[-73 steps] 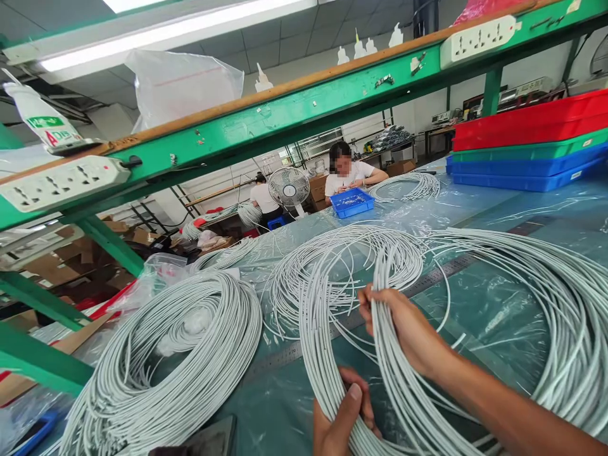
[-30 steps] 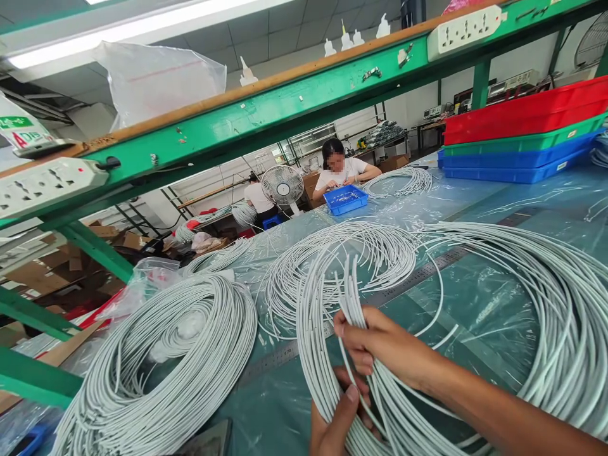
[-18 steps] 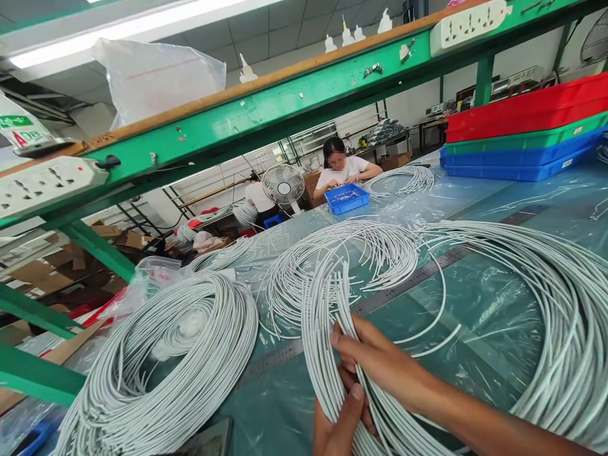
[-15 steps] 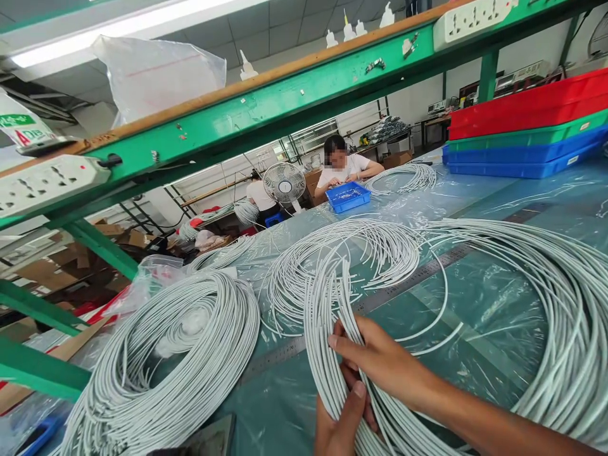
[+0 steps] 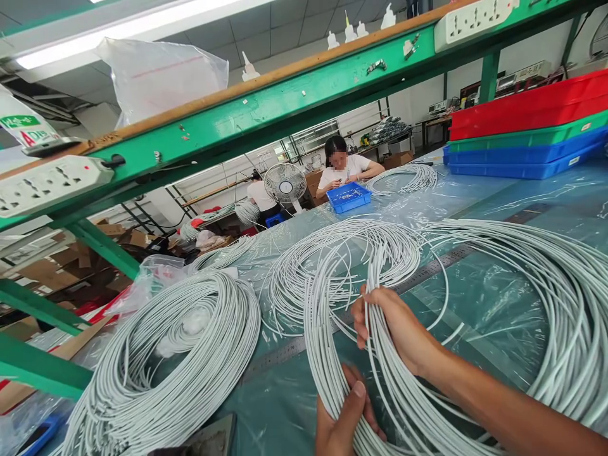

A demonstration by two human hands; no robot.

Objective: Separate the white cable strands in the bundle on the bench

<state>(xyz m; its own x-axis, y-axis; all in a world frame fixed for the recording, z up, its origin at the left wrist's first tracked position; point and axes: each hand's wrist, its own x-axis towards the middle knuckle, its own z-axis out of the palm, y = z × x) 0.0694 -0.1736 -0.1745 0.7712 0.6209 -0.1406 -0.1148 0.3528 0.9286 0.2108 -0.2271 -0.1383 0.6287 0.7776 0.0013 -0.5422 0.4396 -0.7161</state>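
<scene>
A bundle of cut grey cable lengths [image 5: 327, 354] curves across the plastic-covered table in front of me. My left hand [image 5: 344, 421] is closed round the bundle near the bottom edge, thumb up against the cables. My right hand [image 5: 396, 326] is closed on a few cable ends [image 5: 375, 266] that it holds up beside the bundle. A metal ruler [image 5: 285, 349] lies flat on the table under the cables.
A thick grey cable coil [image 5: 166, 367] lies at left, a large loop of cables [image 5: 560, 297] at right. A green shelf beam [image 5: 266, 114] with power strips [image 5: 52, 180] crosses overhead. Stacked coloured trays [image 5: 527, 133] stand at back right. A person [image 5: 344, 168] sits by a blue tray [image 5: 350, 197].
My right hand slid down along the cables to my left hand, then rose again up and to the right with a few cable ends. My left hand stayed on the bundle.
</scene>
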